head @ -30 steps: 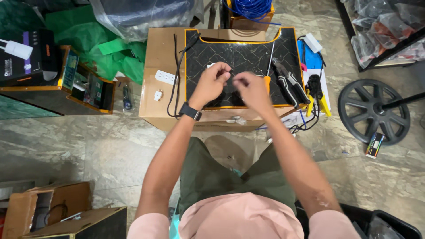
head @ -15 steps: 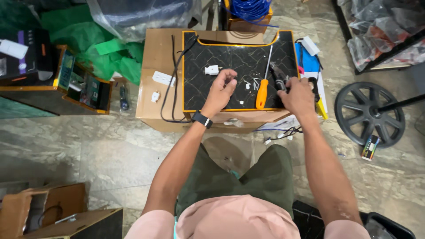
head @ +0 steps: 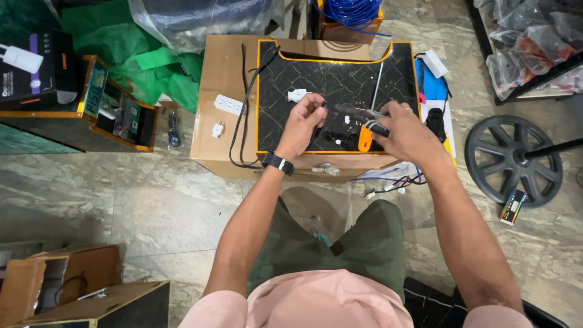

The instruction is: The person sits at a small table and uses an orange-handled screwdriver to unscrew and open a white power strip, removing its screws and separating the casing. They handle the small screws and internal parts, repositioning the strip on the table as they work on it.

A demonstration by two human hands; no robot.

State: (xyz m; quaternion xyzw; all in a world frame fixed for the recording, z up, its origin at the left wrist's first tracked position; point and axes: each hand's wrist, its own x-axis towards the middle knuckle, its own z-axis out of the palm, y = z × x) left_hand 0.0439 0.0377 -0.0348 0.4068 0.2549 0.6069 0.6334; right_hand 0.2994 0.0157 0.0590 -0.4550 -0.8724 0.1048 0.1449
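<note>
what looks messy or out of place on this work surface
The black cable trails off the marble-pattern mat and loops over the cardboard box edge. Small white plug parts lie scattered, and loose wires dangle below near the right hand.

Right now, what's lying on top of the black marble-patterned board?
On the black board: a white plug piece, an orange-handled screwdriver, small white bits. Both hands, left hand and right hand, hide anything beneath them.

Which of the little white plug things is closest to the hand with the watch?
The white plug on the black marbled mat, just above the left hand. The other two white ones lie farther left on the bare cardboard box.
</note>
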